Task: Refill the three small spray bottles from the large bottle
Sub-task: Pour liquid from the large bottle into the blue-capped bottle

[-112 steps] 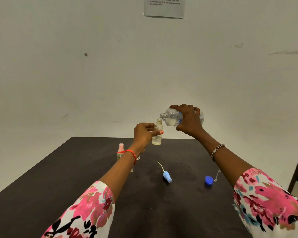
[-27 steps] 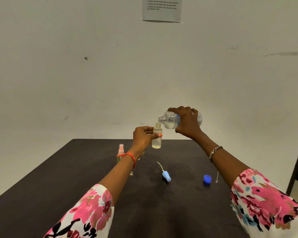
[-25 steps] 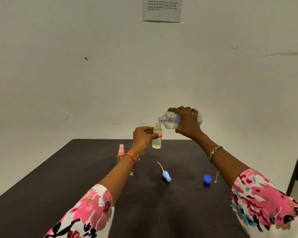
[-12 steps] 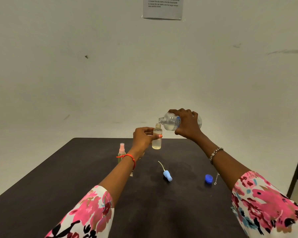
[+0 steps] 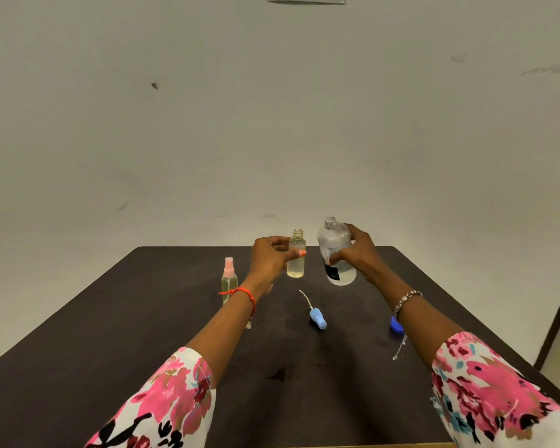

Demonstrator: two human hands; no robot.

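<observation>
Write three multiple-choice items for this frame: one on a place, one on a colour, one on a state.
1. Where does the light blue plastic spray head lie? A on the dark table; B screwed onto a bottle; C in a hand.
2. What colour is the cap of the slim clear spray bottle standing on the table? A blue; B pink; C white.
3. How does the right hand hold the large clear plastic bottle? A tipped, pouring; B lying flat; C upright.
Answers: 1 A, it lies on the tabletop. 2 B, its top is pink. 3 C, its open neck points up, beside the small uncapped clear bottle in the left hand.
</observation>
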